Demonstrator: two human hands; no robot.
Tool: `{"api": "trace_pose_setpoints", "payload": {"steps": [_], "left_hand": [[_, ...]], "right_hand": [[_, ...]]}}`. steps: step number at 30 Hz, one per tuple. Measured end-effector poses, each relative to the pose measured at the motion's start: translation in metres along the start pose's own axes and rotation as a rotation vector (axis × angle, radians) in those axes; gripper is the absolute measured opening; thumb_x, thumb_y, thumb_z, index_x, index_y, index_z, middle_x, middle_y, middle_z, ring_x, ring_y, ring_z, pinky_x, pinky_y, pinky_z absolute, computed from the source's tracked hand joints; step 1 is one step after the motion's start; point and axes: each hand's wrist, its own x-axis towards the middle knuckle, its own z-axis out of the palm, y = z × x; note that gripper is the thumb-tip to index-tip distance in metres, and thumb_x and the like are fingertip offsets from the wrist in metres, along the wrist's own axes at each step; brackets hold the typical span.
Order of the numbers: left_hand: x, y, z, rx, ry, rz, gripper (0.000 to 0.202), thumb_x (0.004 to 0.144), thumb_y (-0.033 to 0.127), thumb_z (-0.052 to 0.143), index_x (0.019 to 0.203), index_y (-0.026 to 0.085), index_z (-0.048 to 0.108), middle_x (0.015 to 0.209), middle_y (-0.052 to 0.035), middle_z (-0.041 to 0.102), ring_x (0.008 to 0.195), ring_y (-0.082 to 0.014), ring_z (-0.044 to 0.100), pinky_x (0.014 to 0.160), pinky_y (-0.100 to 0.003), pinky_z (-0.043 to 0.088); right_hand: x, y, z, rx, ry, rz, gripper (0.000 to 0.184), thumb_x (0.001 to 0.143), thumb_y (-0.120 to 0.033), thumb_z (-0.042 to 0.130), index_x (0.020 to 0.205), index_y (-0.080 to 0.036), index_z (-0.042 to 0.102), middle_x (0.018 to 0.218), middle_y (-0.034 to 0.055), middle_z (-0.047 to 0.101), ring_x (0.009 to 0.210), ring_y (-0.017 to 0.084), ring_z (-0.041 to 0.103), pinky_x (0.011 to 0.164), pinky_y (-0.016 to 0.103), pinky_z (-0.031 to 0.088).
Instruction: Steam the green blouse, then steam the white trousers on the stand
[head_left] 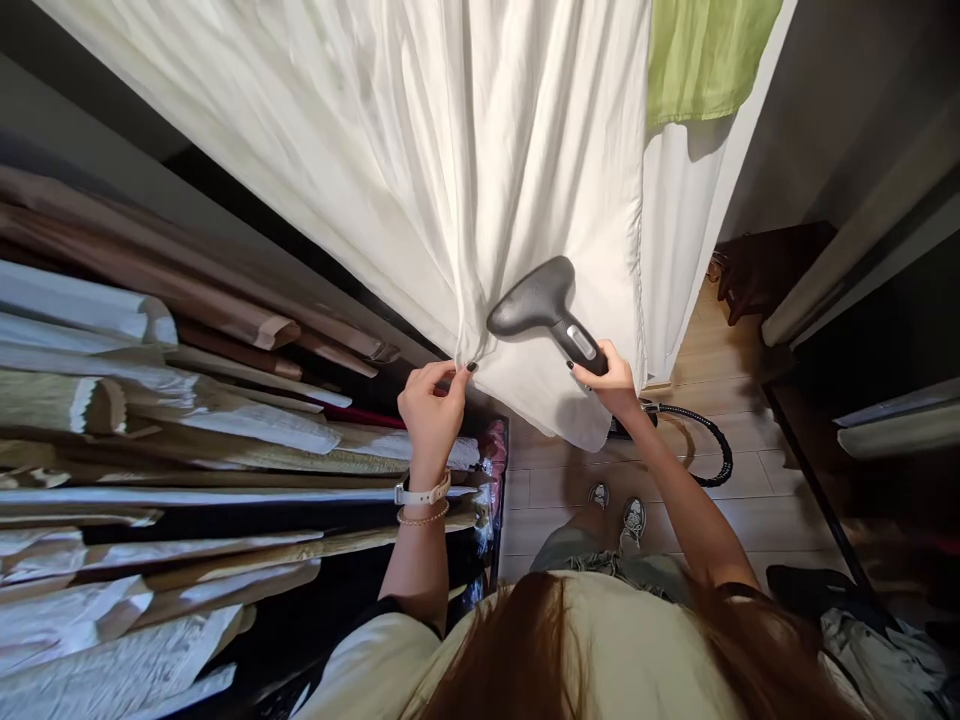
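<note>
A large white cloth (450, 150) hangs in front of me. My left hand (431, 410) pinches its lower edge and pulls it taut. My right hand (611, 375) is wrapped round the handle of a dark grey garment steamer (536, 300), whose head rests against the cloth just right of my left hand. A black hose (705, 435) runs from the steamer handle down toward the floor.
Rolls and stacks of fabric (150, 400) fill shelves on the left. A green cloth (705, 55) hangs behind the white one at top right. Wooden floor (750, 500) lies below, with my shoes (619, 510) on it. Dark furniture (765, 265) and clutter stand at right.
</note>
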Motion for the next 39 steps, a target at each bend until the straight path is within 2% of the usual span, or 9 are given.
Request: {"api": "trace_pose_setpoints", "payload": {"steps": [5, 13, 18, 23, 28, 32, 39], "left_hand": [[0.005, -0.010, -0.006, 0.014, 0.006, 0.036, 0.016, 0.085, 0.034, 0.071, 0.077, 0.020, 0.072, 0.085, -0.0057, 0.073, 0.080, -0.0190, 0.060, 0.060, -0.026, 0.042], [0.021, -0.028, -0.015, 0.023, -0.059, 0.064, 0.015, 0.086, 0.034, 0.071, 0.079, 0.021, 0.073, 0.091, -0.0059, 0.074, 0.086, -0.0202, 0.063, 0.069, -0.029, 0.048], [0.031, -0.038, -0.016, -0.029, -0.071, 0.104, 0.015, 0.086, 0.034, 0.072, 0.079, 0.021, 0.072, 0.089, -0.0057, 0.074, 0.087, -0.0207, 0.065, 0.079, -0.031, 0.050], [0.034, -0.051, -0.013, -0.086, -0.110, 0.072, 0.014, 0.086, 0.034, 0.072, 0.084, 0.020, 0.072, 0.087, -0.0048, 0.072, 0.085, -0.0196, 0.064, 0.081, -0.030, 0.049], [0.036, -0.044, -0.007, -0.103, -0.129, 0.047, 0.018, 0.086, 0.036, 0.071, 0.082, 0.018, 0.070, 0.076, 0.0005, 0.067, 0.071, -0.0145, 0.059, 0.072, -0.026, 0.047], [0.036, -0.034, -0.003, -0.178, -0.168, 0.040, 0.021, 0.087, 0.038, 0.070, 0.082, 0.017, 0.069, 0.077, 0.0003, 0.067, 0.074, -0.0152, 0.062, 0.069, -0.025, 0.048], [0.035, -0.040, 0.003, -0.295, -0.156, -0.047, 0.037, 0.085, 0.054, 0.072, 0.084, 0.018, 0.062, 0.074, 0.0023, 0.060, 0.067, -0.0128, 0.060, 0.064, -0.025, 0.056]], "right_hand": [[-0.009, 0.029, 0.023, -0.017, -0.053, 0.025, 0.044, 0.073, -0.058, 0.069, 0.099, -0.024, 0.058, 0.078, -0.0018, 0.059, 0.071, 0.018, 0.054, 0.062, 0.027, 0.040], [-0.003, 0.046, 0.060, -0.022, -0.112, 0.030, 0.049, 0.074, -0.065, 0.064, 0.098, -0.023, 0.056, 0.073, -0.0014, 0.059, 0.069, 0.020, 0.056, 0.063, 0.029, 0.040], [-0.011, 0.074, 0.080, -0.046, -0.073, 0.038, 0.049, 0.075, -0.064, 0.063, 0.101, -0.024, 0.057, 0.078, -0.0005, 0.063, 0.072, 0.021, 0.059, 0.065, 0.029, 0.040], [-0.017, 0.107, 0.101, -0.147, -0.036, 0.049, 0.051, 0.074, -0.062, 0.066, 0.108, -0.025, 0.059, 0.084, 0.0017, 0.068, 0.077, 0.024, 0.062, 0.069, 0.031, 0.043], [-0.022, 0.130, 0.120, -0.220, -0.003, 0.076, 0.048, 0.077, -0.060, 0.065, 0.110, -0.025, 0.061, 0.092, 0.0038, 0.072, 0.083, 0.025, 0.065, 0.071, 0.031, 0.042], [-0.023, 0.144, 0.129, -0.181, -0.002, 0.101, 0.051, 0.076, -0.061, 0.068, 0.112, -0.024, 0.061, 0.094, 0.0041, 0.072, 0.086, 0.026, 0.066, 0.072, 0.031, 0.043], [-0.019, 0.175, 0.140, -0.118, -0.046, 0.124, 0.047, 0.075, -0.054, 0.072, 0.110, -0.025, 0.061, 0.095, 0.0040, 0.071, 0.090, 0.027, 0.067, 0.077, 0.034, 0.047]]}}
